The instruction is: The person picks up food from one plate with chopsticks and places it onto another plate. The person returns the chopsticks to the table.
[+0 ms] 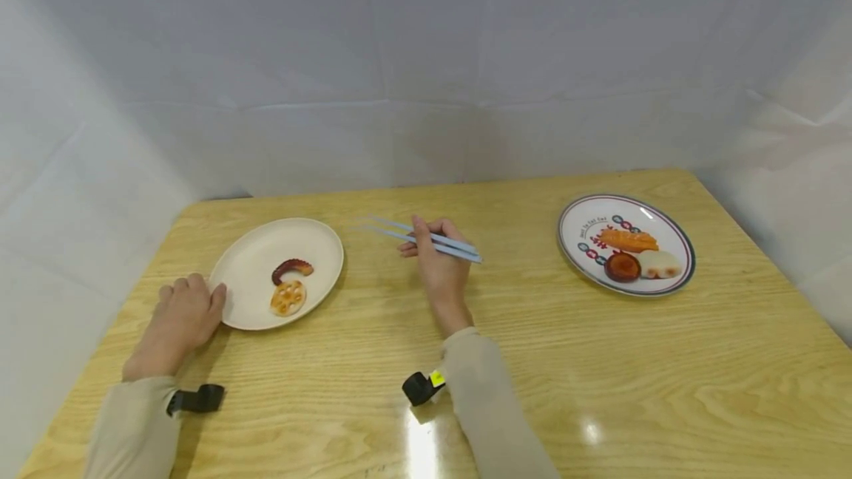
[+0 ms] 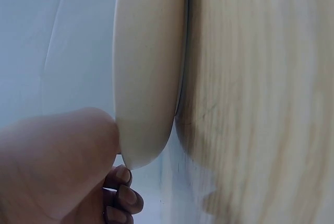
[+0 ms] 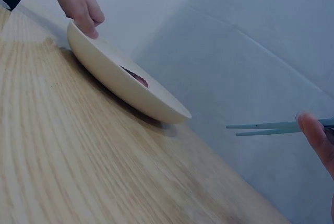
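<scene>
My left hand (image 1: 185,313) is at the left rim of a cream plate (image 1: 249,257); in the left wrist view the thumb (image 2: 78,140) lies over the rim, with curled fingertips (image 2: 125,198) just beyond it. On that plate lie a dark red, curved octopus tentacle piece (image 1: 291,270) and a lotus root slice (image 1: 288,299). Between the two plates my right hand (image 1: 439,261) holds a pair of light blue chopsticks (image 1: 455,245). Their tips point left toward the cream plate, slightly apart, with nothing between them in the right wrist view.
A white patterned plate (image 1: 575,239) with a dark rim stands at the right. It holds an orange, ridged food piece (image 1: 629,240), a round brown piece (image 1: 622,267) and a pale browned piece (image 1: 660,265). White sheeting (image 1: 433,58) hangs behind the wooden table (image 1: 319,405).
</scene>
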A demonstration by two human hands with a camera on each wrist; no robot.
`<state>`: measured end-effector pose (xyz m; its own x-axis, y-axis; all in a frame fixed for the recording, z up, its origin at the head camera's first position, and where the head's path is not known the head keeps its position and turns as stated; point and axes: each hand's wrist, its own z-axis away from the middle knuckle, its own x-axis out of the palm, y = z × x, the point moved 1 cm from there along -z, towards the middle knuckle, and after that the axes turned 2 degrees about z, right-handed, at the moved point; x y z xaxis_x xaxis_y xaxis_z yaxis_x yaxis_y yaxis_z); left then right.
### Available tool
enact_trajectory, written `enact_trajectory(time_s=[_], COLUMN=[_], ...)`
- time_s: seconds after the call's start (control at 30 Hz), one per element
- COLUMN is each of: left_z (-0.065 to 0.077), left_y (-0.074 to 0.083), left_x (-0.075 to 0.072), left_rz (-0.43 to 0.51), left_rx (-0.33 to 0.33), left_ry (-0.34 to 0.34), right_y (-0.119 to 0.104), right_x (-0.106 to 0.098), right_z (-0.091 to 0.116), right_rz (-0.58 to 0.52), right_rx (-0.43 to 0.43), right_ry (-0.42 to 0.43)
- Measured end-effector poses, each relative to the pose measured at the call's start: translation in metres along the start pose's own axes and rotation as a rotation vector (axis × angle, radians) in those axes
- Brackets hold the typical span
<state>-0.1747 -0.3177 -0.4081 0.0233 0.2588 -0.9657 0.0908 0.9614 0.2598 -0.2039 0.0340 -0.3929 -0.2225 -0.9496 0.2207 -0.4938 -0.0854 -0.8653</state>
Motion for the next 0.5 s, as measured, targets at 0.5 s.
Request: enact_trajectory(time_s=[0.5], left_z=[-0.002], left_y=[-0.003], left_x=[0.001], left_rz=[0.003], left_rx=[-0.009], left_ry=[-0.011], right_y=[-0.005], right_x=[-0.034], right_z=[-0.017], right_rz=[0.096], right_rx=[0.02], right_ry=[0.16])
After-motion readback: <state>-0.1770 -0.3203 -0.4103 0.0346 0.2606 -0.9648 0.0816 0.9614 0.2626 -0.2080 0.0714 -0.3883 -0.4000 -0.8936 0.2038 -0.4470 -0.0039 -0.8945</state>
